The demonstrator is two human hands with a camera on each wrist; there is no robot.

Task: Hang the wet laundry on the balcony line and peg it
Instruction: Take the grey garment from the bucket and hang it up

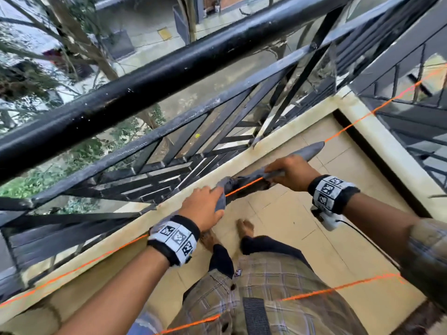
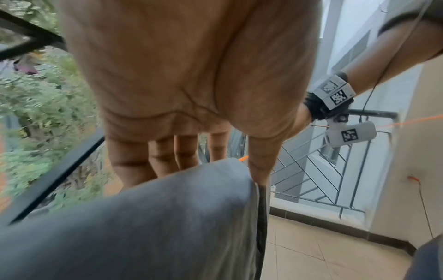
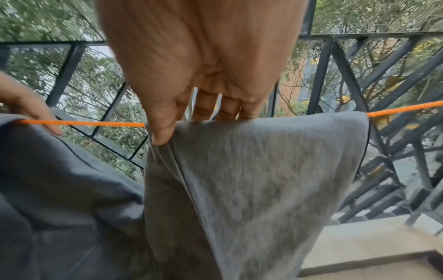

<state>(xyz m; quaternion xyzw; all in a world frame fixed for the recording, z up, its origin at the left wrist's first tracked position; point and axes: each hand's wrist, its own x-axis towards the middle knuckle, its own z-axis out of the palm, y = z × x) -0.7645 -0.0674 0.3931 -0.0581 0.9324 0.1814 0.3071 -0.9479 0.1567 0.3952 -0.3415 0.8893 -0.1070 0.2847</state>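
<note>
An orange line runs from lower left to upper right beside the railing. A grey garment is draped over it between my hands. My left hand pinches the garment's left part at the line, with the thumb on the near side and the fingers behind. My right hand pinches the fold further right, thumb in front and fingers behind the cloth. The grey garment hangs down on both sides of the orange line. No peg shows in any view.
A black metal railing stands just beyond the line, above a cream kerb. A second orange line crosses close to my body. My bare feet stand on the tiled floor. A cream wall closes the right end.
</note>
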